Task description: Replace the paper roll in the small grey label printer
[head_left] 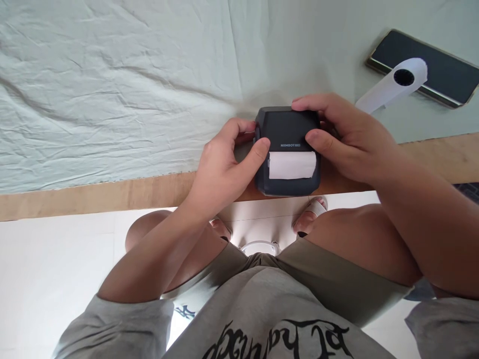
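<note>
A pale green cloth (112, 99), creased all over, covers most of the desk (93, 197), leaving only a bare wooden strip along the near edge. Right of centre, the left hand (220, 169) grips the left side of a small dark label printer (288, 129). Its fingers curl round the far left corner and its thumb presses on the front face, just beside the paper slot. The label printer sits at the near edge of the desk, partly on the wooden strip and partly on the cloth, with a brand mark in small pale letters across its face. A band of white label paper (292, 165) shows in the slot below the lettering. The right hand (352, 144) clamps the right side of the printer, with its fingers laid over the top right corner and its thumb on the face above the paper. The two hands are thus set apart, one on each side of the same box. Further right and further back, a white paper strip (392, 85) with a dark round opening at its end lies across the near edge of a black phone (445, 75), which rests face up on the cloth, well apart from the hands.
</note>
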A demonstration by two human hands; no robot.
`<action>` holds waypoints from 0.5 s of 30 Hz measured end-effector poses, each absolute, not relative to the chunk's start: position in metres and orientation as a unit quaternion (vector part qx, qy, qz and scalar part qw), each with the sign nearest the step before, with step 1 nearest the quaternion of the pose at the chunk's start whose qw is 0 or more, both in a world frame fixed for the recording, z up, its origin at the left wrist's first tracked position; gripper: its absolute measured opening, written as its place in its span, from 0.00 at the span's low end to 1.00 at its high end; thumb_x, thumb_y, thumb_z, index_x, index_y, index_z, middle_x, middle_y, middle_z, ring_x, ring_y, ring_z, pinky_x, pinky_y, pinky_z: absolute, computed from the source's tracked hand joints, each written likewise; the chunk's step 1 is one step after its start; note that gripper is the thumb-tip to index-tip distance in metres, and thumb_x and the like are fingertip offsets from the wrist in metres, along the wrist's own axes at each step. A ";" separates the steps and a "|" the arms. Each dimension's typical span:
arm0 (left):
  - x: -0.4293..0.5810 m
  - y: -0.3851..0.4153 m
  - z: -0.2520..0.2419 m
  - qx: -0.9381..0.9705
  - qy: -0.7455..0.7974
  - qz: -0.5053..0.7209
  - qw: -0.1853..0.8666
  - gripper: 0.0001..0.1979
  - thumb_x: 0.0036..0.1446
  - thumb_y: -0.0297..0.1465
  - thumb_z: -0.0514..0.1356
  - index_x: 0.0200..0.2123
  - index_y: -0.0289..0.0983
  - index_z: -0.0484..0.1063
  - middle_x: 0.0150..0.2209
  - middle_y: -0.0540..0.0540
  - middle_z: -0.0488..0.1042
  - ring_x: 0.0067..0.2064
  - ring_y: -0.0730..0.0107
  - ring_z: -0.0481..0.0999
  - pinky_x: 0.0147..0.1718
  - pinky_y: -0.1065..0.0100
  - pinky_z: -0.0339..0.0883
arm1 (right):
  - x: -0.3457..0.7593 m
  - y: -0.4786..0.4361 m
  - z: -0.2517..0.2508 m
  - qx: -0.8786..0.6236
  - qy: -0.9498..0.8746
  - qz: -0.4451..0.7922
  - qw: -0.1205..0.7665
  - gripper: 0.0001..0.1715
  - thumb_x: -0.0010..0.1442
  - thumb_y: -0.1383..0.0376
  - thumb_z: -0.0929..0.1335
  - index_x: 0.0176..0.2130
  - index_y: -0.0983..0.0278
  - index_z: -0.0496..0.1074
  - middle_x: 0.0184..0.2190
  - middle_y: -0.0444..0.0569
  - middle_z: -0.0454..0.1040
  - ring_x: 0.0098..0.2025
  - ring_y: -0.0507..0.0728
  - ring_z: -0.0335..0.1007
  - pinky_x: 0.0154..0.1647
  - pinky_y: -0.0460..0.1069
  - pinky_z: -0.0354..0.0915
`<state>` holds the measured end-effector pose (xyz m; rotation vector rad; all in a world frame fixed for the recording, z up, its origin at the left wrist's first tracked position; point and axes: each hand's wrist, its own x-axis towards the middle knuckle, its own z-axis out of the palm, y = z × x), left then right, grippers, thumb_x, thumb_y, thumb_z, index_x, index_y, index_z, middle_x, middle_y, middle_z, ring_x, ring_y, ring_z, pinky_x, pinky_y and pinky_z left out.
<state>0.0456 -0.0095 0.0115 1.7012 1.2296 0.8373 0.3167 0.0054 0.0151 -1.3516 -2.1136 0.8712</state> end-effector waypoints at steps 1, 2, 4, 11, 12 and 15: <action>0.046 -0.010 0.012 0.679 0.493 0.337 0.428 0.13 0.78 0.46 0.62 0.52 0.43 0.74 0.59 0.43 0.87 0.63 0.52 0.87 0.68 0.47 0.83 | 0.318 0.006 0.013 -0.487 -0.778 0.314 0.241 0.33 0.79 0.42 0.64 0.74 0.49 0.71 0.72 0.50 0.77 0.70 0.62 0.77 0.72 0.64 0.77; 0.046 -0.010 0.012 0.678 0.492 0.339 0.429 0.13 0.77 0.46 0.62 0.52 0.43 0.74 0.58 0.43 0.87 0.63 0.52 0.88 0.67 0.47 0.83 | 0.319 0.006 0.011 -0.482 -0.783 0.311 0.242 0.34 0.79 0.40 0.63 0.74 0.49 0.71 0.72 0.50 0.77 0.70 0.63 0.77 0.74 0.65 0.75; 0.046 -0.009 0.011 0.677 0.491 0.339 0.431 0.13 0.77 0.47 0.62 0.51 0.44 0.73 0.58 0.43 0.87 0.62 0.52 0.87 0.67 0.46 0.82 | 0.320 0.007 0.009 -0.477 -0.785 0.313 0.241 0.35 0.79 0.38 0.62 0.74 0.48 0.70 0.72 0.50 0.77 0.70 0.63 0.77 0.76 0.66 0.73; 0.044 -0.011 0.011 0.701 0.488 0.318 0.411 0.13 0.80 0.47 0.59 0.54 0.46 0.72 0.59 0.43 0.86 0.62 0.51 0.87 0.62 0.46 0.83 | 0.323 0.008 0.007 -0.482 -0.786 0.309 0.235 0.39 0.80 0.34 0.61 0.75 0.50 0.70 0.70 0.51 0.78 0.66 0.63 0.79 0.70 0.65 0.76; 0.044 -0.012 0.011 0.711 0.488 0.311 0.400 0.13 0.80 0.47 0.58 0.55 0.46 0.72 0.59 0.43 0.86 0.61 0.50 0.87 0.61 0.46 0.82 | 0.323 0.008 0.007 -0.483 -0.786 0.307 0.233 0.40 0.80 0.33 0.60 0.75 0.50 0.70 0.70 0.51 0.78 0.66 0.63 0.79 0.70 0.65 0.76; 0.043 -0.013 0.011 0.739 0.488 0.292 0.361 0.16 0.81 0.46 0.55 0.59 0.45 0.72 0.60 0.41 0.86 0.57 0.49 0.87 0.57 0.46 0.82 | 0.323 0.006 0.008 -0.478 -0.794 0.298 0.228 0.42 0.80 0.31 0.58 0.76 0.50 0.69 0.70 0.51 0.78 0.66 0.63 0.79 0.70 0.68 0.76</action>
